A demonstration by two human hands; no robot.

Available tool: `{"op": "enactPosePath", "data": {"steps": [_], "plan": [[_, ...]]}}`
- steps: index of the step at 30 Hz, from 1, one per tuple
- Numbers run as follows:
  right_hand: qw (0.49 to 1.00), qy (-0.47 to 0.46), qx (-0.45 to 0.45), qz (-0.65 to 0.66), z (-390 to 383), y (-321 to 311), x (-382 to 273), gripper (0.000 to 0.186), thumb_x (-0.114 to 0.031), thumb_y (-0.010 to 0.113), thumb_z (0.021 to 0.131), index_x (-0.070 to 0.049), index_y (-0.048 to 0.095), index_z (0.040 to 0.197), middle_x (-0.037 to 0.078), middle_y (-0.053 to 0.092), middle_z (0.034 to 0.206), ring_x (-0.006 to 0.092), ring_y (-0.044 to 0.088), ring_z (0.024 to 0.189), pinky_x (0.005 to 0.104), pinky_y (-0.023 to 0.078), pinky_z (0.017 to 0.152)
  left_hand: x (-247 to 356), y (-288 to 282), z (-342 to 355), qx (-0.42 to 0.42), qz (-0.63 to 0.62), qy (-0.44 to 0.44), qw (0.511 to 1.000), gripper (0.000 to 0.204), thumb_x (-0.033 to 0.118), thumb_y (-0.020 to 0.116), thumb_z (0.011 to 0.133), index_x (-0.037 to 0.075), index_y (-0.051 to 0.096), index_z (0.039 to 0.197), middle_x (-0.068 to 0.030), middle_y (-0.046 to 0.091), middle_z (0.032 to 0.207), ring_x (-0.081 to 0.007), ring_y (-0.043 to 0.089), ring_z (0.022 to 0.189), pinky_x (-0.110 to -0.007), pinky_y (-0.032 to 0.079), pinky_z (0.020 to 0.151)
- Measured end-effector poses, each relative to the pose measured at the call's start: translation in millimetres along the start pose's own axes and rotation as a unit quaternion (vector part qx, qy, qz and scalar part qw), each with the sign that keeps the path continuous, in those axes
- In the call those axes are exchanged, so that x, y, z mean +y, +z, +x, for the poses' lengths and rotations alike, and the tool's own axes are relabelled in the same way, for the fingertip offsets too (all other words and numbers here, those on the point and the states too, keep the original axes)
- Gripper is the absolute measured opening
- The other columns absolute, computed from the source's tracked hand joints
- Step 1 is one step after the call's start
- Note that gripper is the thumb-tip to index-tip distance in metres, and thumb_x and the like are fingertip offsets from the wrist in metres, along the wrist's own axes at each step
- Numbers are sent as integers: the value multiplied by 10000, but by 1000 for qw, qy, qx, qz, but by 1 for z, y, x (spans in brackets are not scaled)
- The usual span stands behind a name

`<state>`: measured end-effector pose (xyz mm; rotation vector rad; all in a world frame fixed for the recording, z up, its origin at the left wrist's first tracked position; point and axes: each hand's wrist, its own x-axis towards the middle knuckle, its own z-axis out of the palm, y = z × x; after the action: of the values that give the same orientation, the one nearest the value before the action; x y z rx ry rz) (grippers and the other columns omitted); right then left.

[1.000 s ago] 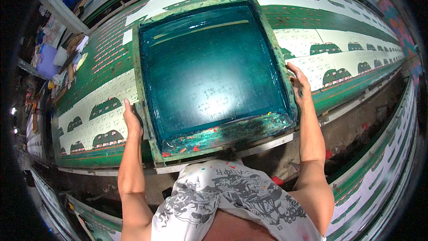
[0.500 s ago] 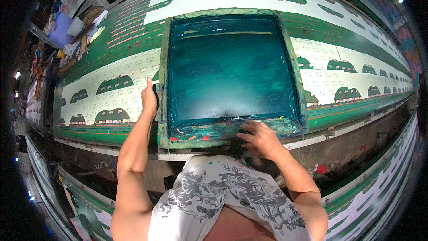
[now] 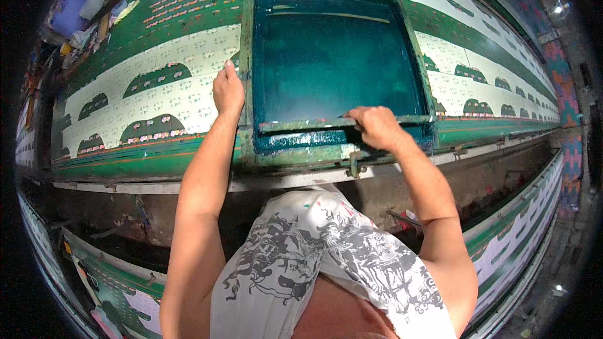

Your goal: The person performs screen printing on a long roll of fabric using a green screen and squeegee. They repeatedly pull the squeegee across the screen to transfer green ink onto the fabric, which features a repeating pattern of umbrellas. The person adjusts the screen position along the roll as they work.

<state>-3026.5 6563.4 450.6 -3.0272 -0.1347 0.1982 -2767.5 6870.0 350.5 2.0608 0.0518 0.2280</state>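
Observation:
A screen-printing frame (image 3: 249,50) lies on the long green table, its mesh (image 3: 333,66) coated in dark teal ink. Across the near part of the mesh stretches a paint-spattered squeegee (image 3: 301,125). My right hand (image 3: 378,127) is closed over its upper edge, right of the middle. At the frame's left side, my left hand (image 3: 228,91) is closed against the outer edge with the thumb pointing away from me; its other fingers are mostly hidden. Pale printed fabric pieces (image 3: 207,56) lie flat on the table to the left and right of the frame.
A rail (image 3: 144,186) with small metal stops runs along the table's near edge. Behind me on both sides is another green table (image 3: 119,276) with fabric pieces. A purple container (image 3: 68,12) and clutter stand at the far left.
My right hand, blurred with fingers apart before, has closed on the squeegee. The squeegee now stands over the near mesh instead of at the frame's near edge. The view has shifted.

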Motion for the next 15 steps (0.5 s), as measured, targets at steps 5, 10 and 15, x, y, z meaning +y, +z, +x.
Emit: {"op": "enactPosePath", "data": {"steps": [5,10,15], "plan": [[1000,-14,12,21,-20,2,-17,434,-58,716,865,-145,774,1287,143,798,1190,384,763,1075,511,619,884,-2,-1,-2,9,29,12,999,632,557,468,1133,34,717,1385,-273,667,1342,-449,596,1311,-546,435,1154],[996,-10,89,-4,-40,32,-40,553,29,722,796,-115,750,1329,132,758,1212,373,732,1090,484,594,919,-3,2,-7,42,48,16,998,651,574,480,1125,48,667,1459,-243,593,1485,-429,495,1430,-578,341,1230],[982,-38,185,-31,-39,50,-40,556,27,747,782,-106,748,1322,115,748,1222,339,718,1106,469,566,929,-1,6,-9,78,66,27,994,597,572,502,1122,112,697,1449,-218,621,1497,-434,506,1435,-570,353,1226]]}}
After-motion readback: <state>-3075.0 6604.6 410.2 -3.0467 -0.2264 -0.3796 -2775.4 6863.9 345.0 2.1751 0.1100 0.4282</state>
